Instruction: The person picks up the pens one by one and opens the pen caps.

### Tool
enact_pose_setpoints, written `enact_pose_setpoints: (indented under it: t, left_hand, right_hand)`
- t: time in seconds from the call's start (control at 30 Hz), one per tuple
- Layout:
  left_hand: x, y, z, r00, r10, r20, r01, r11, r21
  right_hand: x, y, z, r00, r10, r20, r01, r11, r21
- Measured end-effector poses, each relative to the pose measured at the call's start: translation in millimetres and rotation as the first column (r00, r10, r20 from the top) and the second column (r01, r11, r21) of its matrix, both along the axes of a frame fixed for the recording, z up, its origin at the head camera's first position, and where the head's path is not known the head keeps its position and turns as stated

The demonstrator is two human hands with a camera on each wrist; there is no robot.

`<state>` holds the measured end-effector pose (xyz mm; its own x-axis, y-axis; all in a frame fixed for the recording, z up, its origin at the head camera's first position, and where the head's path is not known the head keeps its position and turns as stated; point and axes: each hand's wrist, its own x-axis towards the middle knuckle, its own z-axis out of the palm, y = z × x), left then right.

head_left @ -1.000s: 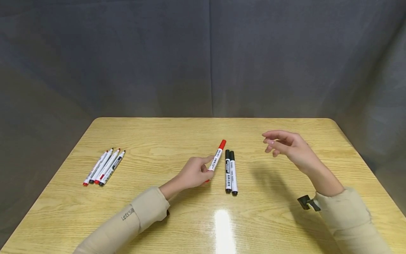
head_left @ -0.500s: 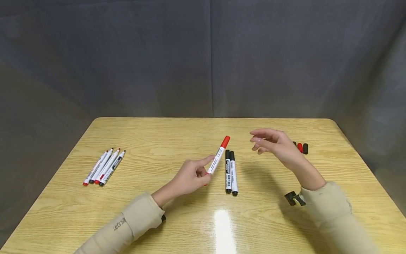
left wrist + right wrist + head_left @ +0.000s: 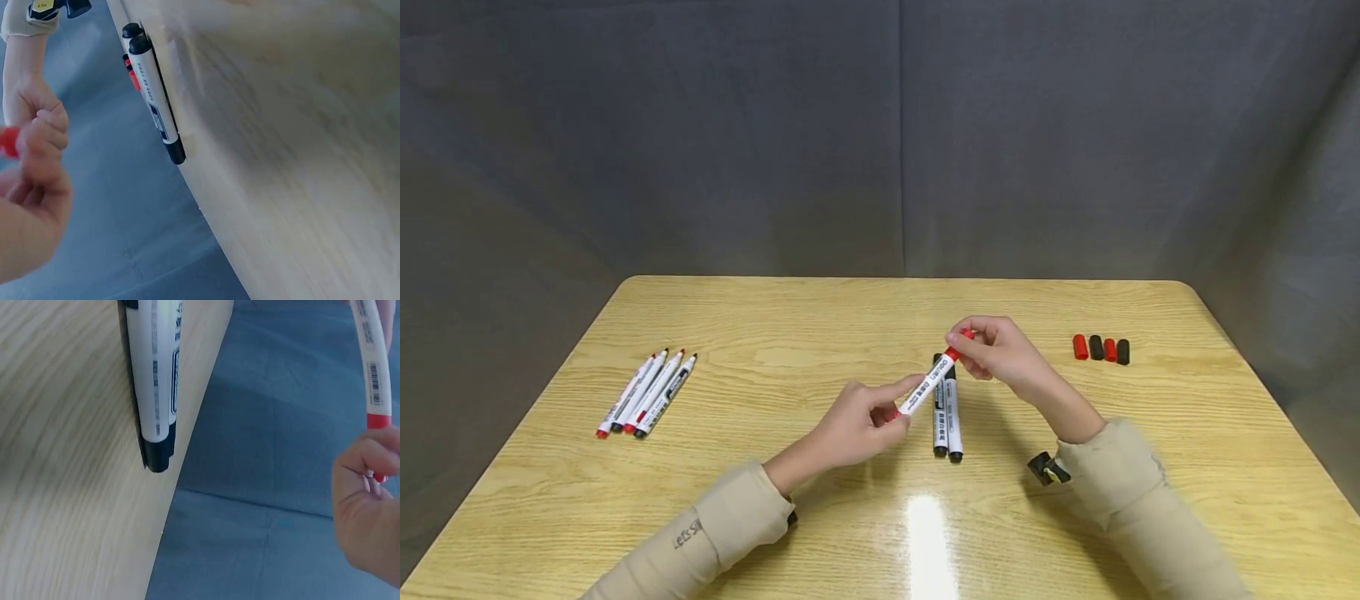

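A white marker with a red cap [image 3: 925, 387] slants above the table in the head view. My left hand [image 3: 853, 425] holds its lower red end with the thumb and fingers. My right hand [image 3: 1000, 350] pinches the red cap at its upper end. In the right wrist view the white marker barrel [image 3: 375, 375] runs up from a hand that grips one red end. Just under the held marker, two capped black markers [image 3: 954, 421] lie side by side on the table, partly covered by it.
Several uncapped markers [image 3: 643, 396], red and black, lie in a row on the left of the wooden table [image 3: 775, 325]. To the right stand a red cap [image 3: 1080, 347], a black cap [image 3: 1096, 347] and more caps in line. A dark cloth [image 3: 775, 150] hangs behind.
My right hand has moved left from beside the black markers and taken hold of the red cap. The red marker has tilted to the right in my left hand. The row of caps has come into sight.
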<state>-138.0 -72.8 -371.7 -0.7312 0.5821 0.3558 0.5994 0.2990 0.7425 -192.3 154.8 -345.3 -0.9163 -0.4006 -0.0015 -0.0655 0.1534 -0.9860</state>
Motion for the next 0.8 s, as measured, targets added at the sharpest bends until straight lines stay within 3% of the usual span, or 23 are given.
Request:
enact_pose_setpoints:
  t: [0.17,0.3,0.4,0.5,0.63,0.8]
  left_hand:
    - [1.3,1.9,-1.5,0.991,0.065,-0.114,-0.063,0.998,0.028]
    - [0.8,2.4,-0.2,0.989,0.021,-0.143,-0.009,0.997,0.082]
    - [0.5,3.3,2.1,0.997,-0.026,-0.069,0.036,0.988,0.150]
    - [1.4,3.2,5.7,0.996,-0.065,0.064,0.050,0.976,0.213]
    - [2.3,0.4,12.2,0.967,-0.119,0.226,0.051,0.957,0.285]
    - [1.4,-3.4,16.3,0.941,-0.181,0.284,0.067,0.928,0.367]
  right_hand:
    - [2.5,-3.8,-1.7,0.999,-0.023,-0.050,0.022,1.000,-0.020]
    - [6.9,-3.6,0.3,0.995,-0.025,-0.095,0.018,0.997,-0.077]
    - [10.3,-2.6,0.9,0.993,-0.022,-0.119,0.005,0.990,-0.142]
    - [13.6,-2.5,0.4,0.990,-0.022,-0.141,-0.008,0.978,-0.210]
    - [17.6,-4.3,0.8,0.984,-0.044,-0.174,-0.007,0.959,-0.282]
    - [21.4,-8.4,4.1,0.973,-0.085,-0.213,0.009,0.943,-0.333]
